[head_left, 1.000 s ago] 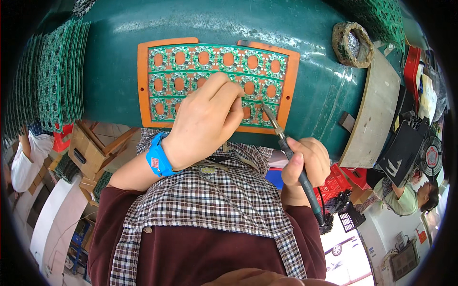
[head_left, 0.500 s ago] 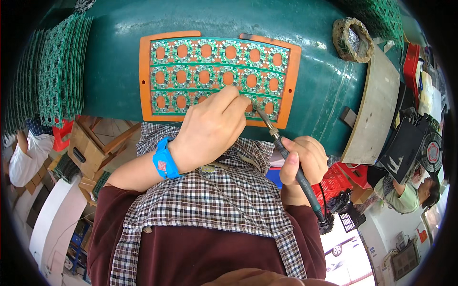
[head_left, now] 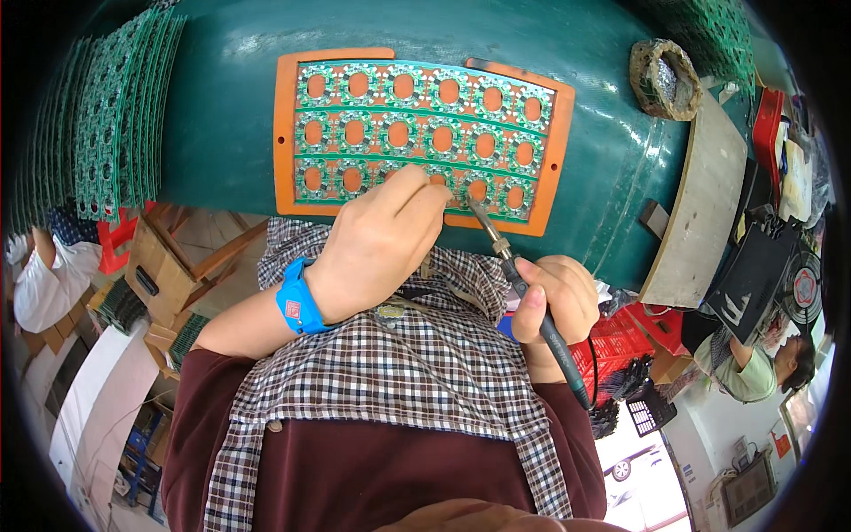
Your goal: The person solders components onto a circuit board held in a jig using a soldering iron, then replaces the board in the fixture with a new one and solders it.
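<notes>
My right hand [head_left: 567,297] grips a soldering iron [head_left: 560,353] by its dark handle, the metal tip pointing up and left. The tip reaches the bottom row of a green circuit board panel [head_left: 377,131], just right of my left fingers. Round cut-outs run in rows across the panel, which lies in an orange tray [head_left: 284,177]. Over the tray's lower middle is my left hand [head_left: 377,239], a blue band on its wrist. Its thumb and fingers are pinched together at the bottom row. Whatever they hold is hidden beneath the fingers.
A stack of green circuit panels [head_left: 124,115] stands on edge at the left of the green table [head_left: 230,97]. At the far right are a rough round pot [head_left: 665,80] and a grey board [head_left: 696,204]. Another person [head_left: 753,363] is farther right.
The tray and panel appear slightly farther right and up in view. The iron's tip and my left fingers have shifted a little left along the bottom row. Both hands keep their grips.
</notes>
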Tool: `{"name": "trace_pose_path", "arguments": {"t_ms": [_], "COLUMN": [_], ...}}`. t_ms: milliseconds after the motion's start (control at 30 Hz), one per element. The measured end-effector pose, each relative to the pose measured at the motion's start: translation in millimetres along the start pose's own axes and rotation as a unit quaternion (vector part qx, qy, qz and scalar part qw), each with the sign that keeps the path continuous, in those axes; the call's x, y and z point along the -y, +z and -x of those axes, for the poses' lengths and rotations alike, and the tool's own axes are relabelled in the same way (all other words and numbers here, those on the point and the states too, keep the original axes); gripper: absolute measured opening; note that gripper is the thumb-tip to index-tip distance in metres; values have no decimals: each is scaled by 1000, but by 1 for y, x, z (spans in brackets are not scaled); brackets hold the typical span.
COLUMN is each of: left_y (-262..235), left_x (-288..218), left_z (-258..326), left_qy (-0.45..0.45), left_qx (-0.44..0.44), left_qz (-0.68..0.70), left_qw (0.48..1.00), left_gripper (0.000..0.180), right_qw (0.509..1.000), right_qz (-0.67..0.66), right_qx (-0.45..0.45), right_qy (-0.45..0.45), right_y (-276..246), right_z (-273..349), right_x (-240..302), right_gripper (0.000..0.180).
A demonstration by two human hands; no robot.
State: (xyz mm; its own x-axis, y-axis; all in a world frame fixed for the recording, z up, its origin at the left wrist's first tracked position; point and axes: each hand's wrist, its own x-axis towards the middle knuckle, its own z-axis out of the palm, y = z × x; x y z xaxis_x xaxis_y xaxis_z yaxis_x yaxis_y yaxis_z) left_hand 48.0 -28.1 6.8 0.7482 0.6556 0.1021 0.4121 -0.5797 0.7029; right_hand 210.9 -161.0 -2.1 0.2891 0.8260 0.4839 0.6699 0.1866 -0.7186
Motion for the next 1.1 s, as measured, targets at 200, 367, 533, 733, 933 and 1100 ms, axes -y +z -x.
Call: {"name": "trace_pose_path", "arguments": {"t_ms": [200, 367, 533, 733, 933, 1100], "left_y": [-3, -8, 3, -5, -3, 2], "left_x": [1, 2, 10, 7, 13, 18], "left_z": [-3, -17, -25, -31, -52, -55], "left_qy": [41, 24, 34, 45, 12, 33], "left_qx": [5, -62, -67, -32, -98, -77], "left_qz": [-24, -50, -36, -72, -67, -71], "left_qw": [999, 997, 996, 996, 993, 994], "left_gripper": [19, 20, 20, 21, 19, 20], "right_qw": [1000, 999, 1000, 1000, 998, 998], "right_qz": [6, 16, 11, 8, 24, 22], "right_qx": [3, -30, -13, -10, -25, -7], "right_qy": [2, 33, 5, 13, 55, 53], "right_y": [-2, 1, 10, 4, 11, 16], "right_z": [2, -14, -25, -27, -48, -51], "right_x": [-1, -1, -9, -12, -14, -15], "right_gripper": [12, 12, 13, 13, 12, 12]}}
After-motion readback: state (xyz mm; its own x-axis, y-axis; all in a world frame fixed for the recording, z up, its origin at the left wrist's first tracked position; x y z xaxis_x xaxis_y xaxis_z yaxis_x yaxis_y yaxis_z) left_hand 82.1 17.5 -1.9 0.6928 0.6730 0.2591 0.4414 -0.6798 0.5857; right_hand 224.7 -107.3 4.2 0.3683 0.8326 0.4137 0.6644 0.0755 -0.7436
